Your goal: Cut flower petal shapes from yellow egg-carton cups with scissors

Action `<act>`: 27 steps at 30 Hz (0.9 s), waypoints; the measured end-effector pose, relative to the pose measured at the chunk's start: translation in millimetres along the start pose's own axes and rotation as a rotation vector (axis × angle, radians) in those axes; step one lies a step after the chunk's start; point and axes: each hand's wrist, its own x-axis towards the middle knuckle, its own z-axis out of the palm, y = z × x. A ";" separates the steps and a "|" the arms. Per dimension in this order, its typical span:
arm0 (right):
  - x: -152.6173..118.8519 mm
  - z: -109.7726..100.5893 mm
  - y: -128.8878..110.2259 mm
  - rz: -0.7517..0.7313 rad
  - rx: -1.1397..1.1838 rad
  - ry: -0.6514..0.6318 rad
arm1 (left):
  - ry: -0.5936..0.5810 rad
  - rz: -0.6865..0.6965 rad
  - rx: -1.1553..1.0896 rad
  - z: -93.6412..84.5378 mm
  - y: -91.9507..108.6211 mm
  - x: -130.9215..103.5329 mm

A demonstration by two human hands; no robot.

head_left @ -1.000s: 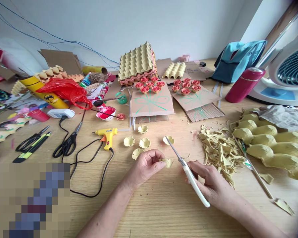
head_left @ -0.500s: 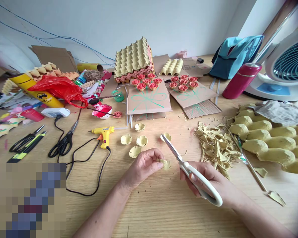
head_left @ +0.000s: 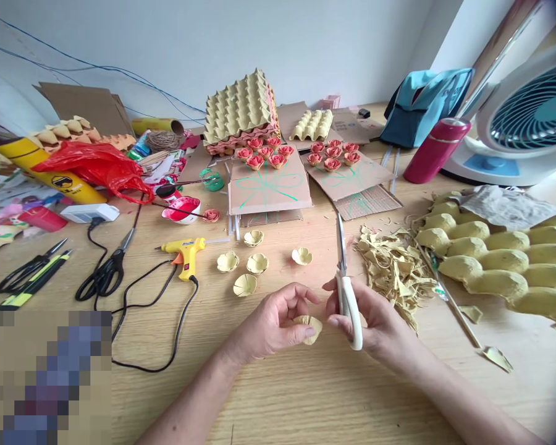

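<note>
Far to the right of where I grip, I see a white fan (head_left: 553,111), a magenta flask (head_left: 438,151) near its base and a blue bag (head_left: 421,105) beyond the flask. Well off to my left, a red plastic bag (head_left: 90,164) partly covers a yellow tube (head_left: 73,190), behind a white adapter (head_left: 87,214).

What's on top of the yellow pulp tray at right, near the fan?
A crumpled greyish sheet lies over the far part of the yellow pulp tray. Whatever the sheet covers can't be seen.
</note>
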 end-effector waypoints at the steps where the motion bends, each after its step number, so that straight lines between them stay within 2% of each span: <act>1: 0.5 1.9 -1.3 0.001 0.013 0.000 | -0.013 0.011 0.018 1.3 -1.2 -0.3; 5: 2.7 9.8 -8.4 0.030 0.075 -0.025 | -0.039 0.001 0.060 6.3 -1.9 -0.8; 9: 4.1 13.4 -10.0 0.059 0.147 -0.067 | -0.035 -0.026 0.005 9.1 0.0 -0.1; 14: 4.5 16.0 -4.7 0.046 0.232 -0.088 | 0.031 -0.014 -0.059 13.2 4.9 1.0; 19: 3.4 18.5 1.0 0.050 0.199 -0.100 | 0.069 0.015 -0.105 16.2 7.3 2.6; 22: 0.8 18.2 5.4 0.035 0.099 -0.065 | 0.075 0.024 -0.108 15.5 1.3 3.9; 27: -2.6 17.9 10.1 -0.073 -0.066 -0.033 | 0.068 0.054 -0.134 15.4 -11.5 6.9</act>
